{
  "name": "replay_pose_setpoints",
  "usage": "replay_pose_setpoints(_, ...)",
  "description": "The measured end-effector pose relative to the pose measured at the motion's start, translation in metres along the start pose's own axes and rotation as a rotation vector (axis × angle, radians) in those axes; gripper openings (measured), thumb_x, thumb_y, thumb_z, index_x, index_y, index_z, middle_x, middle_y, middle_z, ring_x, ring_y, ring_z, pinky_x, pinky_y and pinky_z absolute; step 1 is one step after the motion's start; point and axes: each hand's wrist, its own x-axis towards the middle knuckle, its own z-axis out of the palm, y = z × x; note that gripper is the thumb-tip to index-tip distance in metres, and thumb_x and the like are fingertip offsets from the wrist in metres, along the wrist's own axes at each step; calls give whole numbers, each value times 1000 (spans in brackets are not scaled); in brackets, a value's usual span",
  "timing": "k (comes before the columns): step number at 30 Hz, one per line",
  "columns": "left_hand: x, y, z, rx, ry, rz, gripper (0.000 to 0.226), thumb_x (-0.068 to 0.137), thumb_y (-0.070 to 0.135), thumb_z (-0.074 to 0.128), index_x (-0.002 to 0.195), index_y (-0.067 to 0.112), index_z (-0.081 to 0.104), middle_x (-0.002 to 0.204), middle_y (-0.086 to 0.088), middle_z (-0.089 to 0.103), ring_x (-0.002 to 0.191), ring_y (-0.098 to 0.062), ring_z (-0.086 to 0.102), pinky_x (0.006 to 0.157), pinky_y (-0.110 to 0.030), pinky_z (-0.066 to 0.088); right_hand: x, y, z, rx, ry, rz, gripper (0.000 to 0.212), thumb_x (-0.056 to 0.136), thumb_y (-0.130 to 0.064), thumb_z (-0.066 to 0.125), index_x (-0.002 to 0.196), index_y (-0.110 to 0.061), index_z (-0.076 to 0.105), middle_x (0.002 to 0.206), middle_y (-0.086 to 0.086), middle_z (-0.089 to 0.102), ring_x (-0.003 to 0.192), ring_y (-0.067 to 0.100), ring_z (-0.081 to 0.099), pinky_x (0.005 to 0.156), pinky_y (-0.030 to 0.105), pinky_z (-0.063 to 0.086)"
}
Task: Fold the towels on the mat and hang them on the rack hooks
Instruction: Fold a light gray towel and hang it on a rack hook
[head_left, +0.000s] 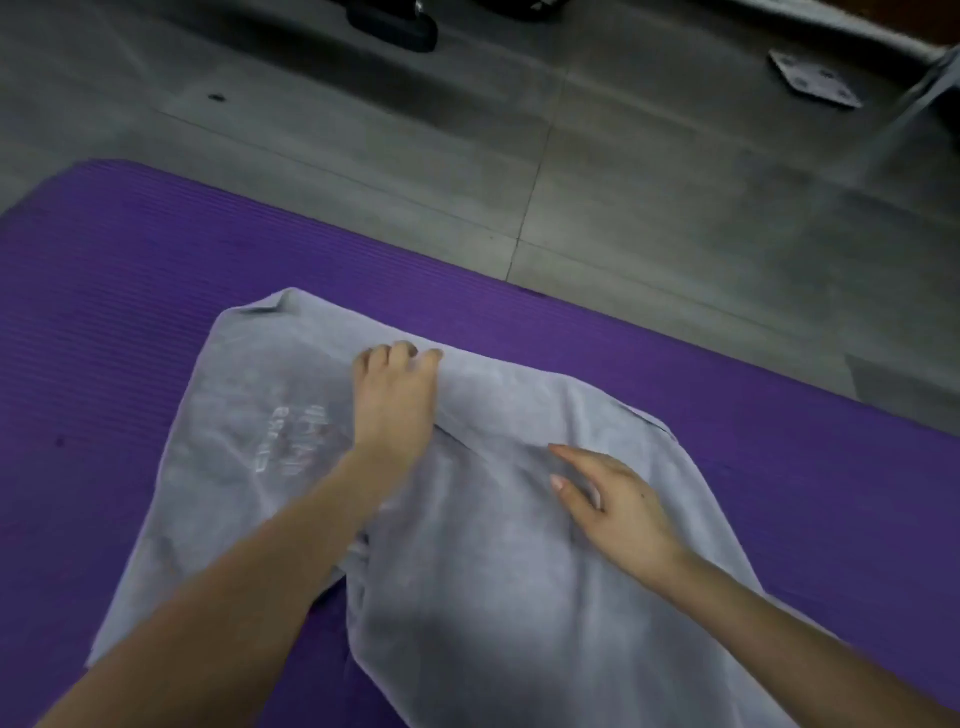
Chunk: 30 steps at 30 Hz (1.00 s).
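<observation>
A grey towel (467, 545) with pale lettering lies spread and creased on the purple mat (104, 312). My left hand (395, 395) reaches across it to the far edge, where its fingertips curl over the cloth. My right hand (613, 499) lies flat on the towel's right half with the fingers straight and pointing left. The towel's near edge runs out of the bottom of the view. No rack or hooks are in view.
Grey tiled floor (623, 182) stretches beyond the mat. A dark object (395, 26) sits on the floor at the top, and a light square plate (813, 78) lies at the top right beside a slanted pale bar (930, 83).
</observation>
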Motion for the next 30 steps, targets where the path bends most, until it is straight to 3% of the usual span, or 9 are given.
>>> replay_pose_setpoints(3, -34, 70, 10, -134, -57, 194, 22, 72, 20, 54, 87, 16, 69, 84, -9, 63, 72, -32, 60, 72, -40, 49, -49, 48, -39, -138, -98, 12, 69, 80, -67, 30, 125, -25, 60, 123, -10, 62, 113, 9, 55, 91, 7, 30)
replay_pose_setpoints(7, -52, 145, 10, -217, -140, 334, 18, 71, 24, 56, 82, 19, 69, 80, -5, 63, 68, -29, 60, 64, -37, 49, -112, 128, -89, -363, -146, 69, 47, 82, -46, 40, 110, -21, 69, 98, -2, 73, 86, 16, 70, 77, 22, 50)
replay_pose_setpoints(10, -59, 186, 7, -255, -164, 465, 16, 69, 24, 57, 78, 20, 69, 77, -3, 63, 66, -27, 61, 60, -36, 50, -154, 173, -122, -470, -298, 222, 68, 79, -57, 22, 132, -26, 52, 129, -2, 60, 118, 17, 56, 99, 24, 40)
replay_pose_setpoints(12, -66, 207, 3, -232, -166, 555, 20, 74, 28, 50, 75, 22, 69, 75, 0, 63, 65, -24, 61, 59, -34, 50, -180, 196, -136, -378, -273, 344, 80, 74, -65, 14, 135, -27, 48, 135, -5, 55, 125, 15, 50, 102, 22, 33)
replay_pose_setpoints(17, -66, 251, -25, -200, -250, 816, 30, 77, 40, 44, 73, 26, 70, 75, 5, 64, 67, -21, 62, 62, -36, 51, -207, 240, -132, -116, -61, 449, 41, 94, -35, 53, 132, -20, 51, 130, -3, 59, 121, 15, 54, 99, 24, 37)
replay_pose_setpoints(20, -48, 262, -60, -121, -232, 971, 33, 77, 47, 44, 74, 25, 69, 75, 7, 65, 67, -19, 63, 65, -31, 51, -205, 266, -112, 70, 68, 495, 39, 89, -42, 59, 122, -21, 60, 114, -3, 67, 110, 17, 60, 96, 31, 42)
replay_pose_setpoints(23, -25, 272, -95, -22, -326, 1082, 35, 80, 48, 43, 76, 26, 70, 74, 7, 64, 65, -20, 62, 59, -32, 52, -214, 286, -87, -71, 55, 679, 40, 85, -62, 50, 102, -29, 66, 99, -7, 70, 103, 19, 62, 94, 34, 41)
replay_pose_setpoints(25, -17, 285, -105, 68, -372, 1116, 35, 80, 47, 41, 75, 26, 70, 70, 7, 64, 63, -21, 61, 54, -35, 51, -223, 292, -75, -187, 46, 657, 42, 82, -68, 49, 97, -32, 65, 97, -10, 69, 101, 16, 61, 92, 33, 36)
replay_pose_setpoints(30, -18, 328, -78, 171, -448, 1167, 17, 75, 38, 61, 76, 24, 69, 69, 3, 64, 61, -24, 61, 53, -34, 50, -233, 306, -72, -178, 57, 567, 26, 84, -55, 56, 96, -35, 68, 102, -11, 67, 104, 15, 57, 86, 31, 31)
